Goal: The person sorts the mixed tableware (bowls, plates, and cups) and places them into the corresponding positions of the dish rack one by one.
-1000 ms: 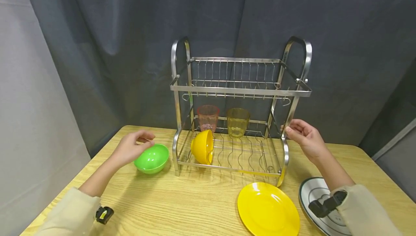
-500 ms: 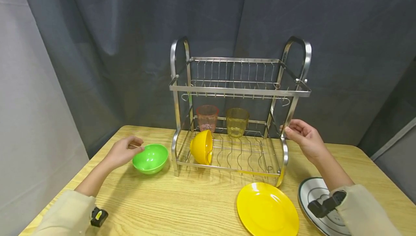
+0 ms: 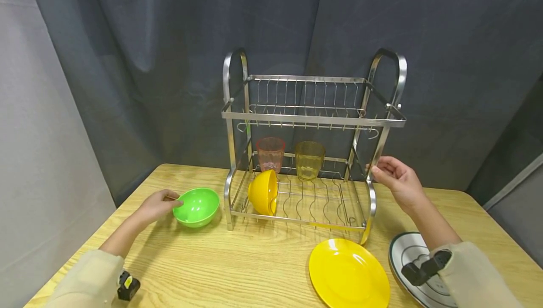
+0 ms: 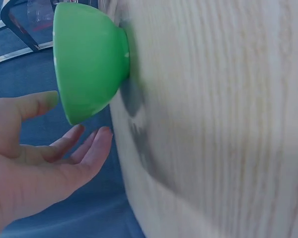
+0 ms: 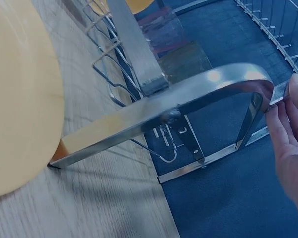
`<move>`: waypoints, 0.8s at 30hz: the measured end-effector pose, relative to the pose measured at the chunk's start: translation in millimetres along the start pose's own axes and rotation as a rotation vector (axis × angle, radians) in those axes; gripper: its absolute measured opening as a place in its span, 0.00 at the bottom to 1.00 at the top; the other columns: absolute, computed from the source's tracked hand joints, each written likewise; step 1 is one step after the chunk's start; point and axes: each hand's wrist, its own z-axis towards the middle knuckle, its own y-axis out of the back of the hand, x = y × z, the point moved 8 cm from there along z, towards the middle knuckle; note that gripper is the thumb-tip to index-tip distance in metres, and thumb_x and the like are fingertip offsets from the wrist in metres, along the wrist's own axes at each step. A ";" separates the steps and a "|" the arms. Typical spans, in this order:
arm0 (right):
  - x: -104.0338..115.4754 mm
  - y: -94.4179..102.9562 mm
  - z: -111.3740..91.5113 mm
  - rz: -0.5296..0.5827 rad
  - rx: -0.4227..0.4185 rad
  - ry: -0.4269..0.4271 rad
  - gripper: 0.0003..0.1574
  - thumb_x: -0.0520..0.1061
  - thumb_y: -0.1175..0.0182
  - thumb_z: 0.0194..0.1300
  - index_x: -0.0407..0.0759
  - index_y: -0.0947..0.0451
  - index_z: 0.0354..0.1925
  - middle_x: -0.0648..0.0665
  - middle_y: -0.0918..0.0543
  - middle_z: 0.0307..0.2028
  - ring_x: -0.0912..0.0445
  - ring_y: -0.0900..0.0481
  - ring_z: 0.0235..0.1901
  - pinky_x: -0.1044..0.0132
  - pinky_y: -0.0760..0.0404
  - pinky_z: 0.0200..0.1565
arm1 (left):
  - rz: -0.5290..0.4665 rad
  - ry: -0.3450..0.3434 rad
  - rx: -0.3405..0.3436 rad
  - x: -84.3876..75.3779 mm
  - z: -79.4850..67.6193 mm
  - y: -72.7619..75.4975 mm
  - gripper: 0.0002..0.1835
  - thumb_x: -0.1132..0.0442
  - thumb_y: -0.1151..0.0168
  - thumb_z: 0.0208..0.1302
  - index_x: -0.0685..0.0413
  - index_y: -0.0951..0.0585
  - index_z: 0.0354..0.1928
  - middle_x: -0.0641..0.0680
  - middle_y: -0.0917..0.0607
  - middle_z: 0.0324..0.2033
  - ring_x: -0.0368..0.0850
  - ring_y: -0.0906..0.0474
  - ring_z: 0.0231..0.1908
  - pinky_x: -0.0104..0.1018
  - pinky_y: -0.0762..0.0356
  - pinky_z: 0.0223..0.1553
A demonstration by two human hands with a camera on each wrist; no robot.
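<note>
Versus earlier frames: left hand [image 3: 158,205] lowered to the green bowl [image 3: 197,209]; right hand [image 3: 400,183] unchanged. Bowl sits upright on wood-grain counter [image 3: 237,270], left of metal rack [image 3: 314,119]; dark curtain [image 3: 178,62] on far side. Left grip released, thumb and fingers parted about the bowl's left rim. Right grip grasping rack's right side.

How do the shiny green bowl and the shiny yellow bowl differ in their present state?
The shiny green bowl stands upright; the shiny yellow bowl is tipped on its side. The green bowl is on the wood-grain table, the yellow bowl on the lower tier of the silver metal rack. The left hand is at the green bowl's rim; no hand is at the yellow bowl. Both are plain, rounded and glossy.
</note>
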 end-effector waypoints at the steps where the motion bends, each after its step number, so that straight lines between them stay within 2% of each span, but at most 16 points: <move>1: 0.4 0.3 -0.2 -0.003 -0.009 0.003 0.12 0.36 0.41 0.65 0.53 0.25 0.43 0.61 0.19 0.35 0.70 0.21 0.35 0.81 0.19 0.39 | -0.025 0.021 0.014 2.9 0.9 -1.7 0.31 0.55 0.48 0.70 0.74 0.36 0.64 0.74 0.28 0.58 0.65 0.26 0.54 0.51 0.22 0.52; 5: 3.0 0.5 -0.8 -0.013 -0.028 0.018 0.11 0.38 0.38 0.64 0.53 0.24 0.42 0.61 0.18 0.34 0.70 0.20 0.35 0.80 0.19 0.39 | -0.150 0.097 0.093 13.3 3.3 -11.2 0.35 0.54 0.51 0.72 0.77 0.44 0.67 0.74 0.30 0.59 0.50 0.20 0.47 0.44 0.19 0.49; 9: 4.7 0.2 -0.6 -0.015 -0.020 0.017 0.11 0.38 0.38 0.63 0.53 0.24 0.41 0.61 0.18 0.34 0.69 0.20 0.35 0.81 0.19 0.39 | -0.289 0.143 0.160 19.1 3.6 -21.3 0.36 0.55 0.53 0.73 0.79 0.49 0.68 0.70 0.25 0.54 0.39 0.19 0.40 0.39 0.16 0.49; 13: 6.4 1.0 0.6 -0.065 0.000 0.009 0.12 0.37 0.39 0.64 0.54 0.24 0.41 0.63 0.17 0.34 0.71 0.20 0.35 0.82 0.20 0.39 | -0.367 0.143 0.208 19.5 3.2 -29.2 0.36 0.57 0.54 0.73 0.81 0.50 0.68 0.70 0.23 0.53 0.40 0.17 0.42 0.41 0.17 0.51; 18: 9.7 3.2 4.0 -0.149 0.022 -0.004 0.11 0.37 0.38 0.64 0.53 0.23 0.41 0.64 0.16 0.34 0.71 0.19 0.34 0.83 0.20 0.40 | -0.406 0.142 0.230 15.3 2.6 -35.0 0.36 0.58 0.54 0.74 0.82 0.52 0.68 0.74 0.29 0.58 0.51 0.19 0.50 0.44 0.19 0.55; 24: 11.3 5.1 6.3 -0.267 0.032 -0.019 0.10 0.40 0.37 0.64 0.52 0.25 0.42 0.66 0.17 0.34 0.71 0.19 0.34 0.83 0.21 0.40 | -0.481 0.215 0.223 18.0 4.6 -37.6 0.35 0.61 0.55 0.73 0.81 0.54 0.69 0.76 0.34 0.60 0.56 0.21 0.53 0.43 0.18 0.54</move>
